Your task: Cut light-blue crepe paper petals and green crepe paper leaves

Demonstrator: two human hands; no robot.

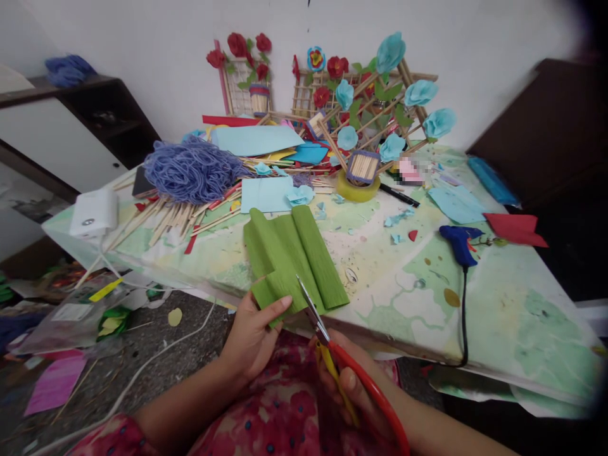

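While your left hand point(251, 335) pinches the near left corner of the green paper point(289, 253), thumb on top, your right hand point(354, 380) grips the scissors point(380, 396) by their red and yellow handles. Most of the paper lies creased on the table point(380, 278), at its near edge, just your side of a pale blue card point(263, 196). The blades point(310, 303) point away from you across the paper's near part; whether any of it sits between them, I cannot tell. You seem to be at the cutting step. Your next move probably calls for holding the corner taut, lining up the blades and closing them slowly, well clear of your left thumb.
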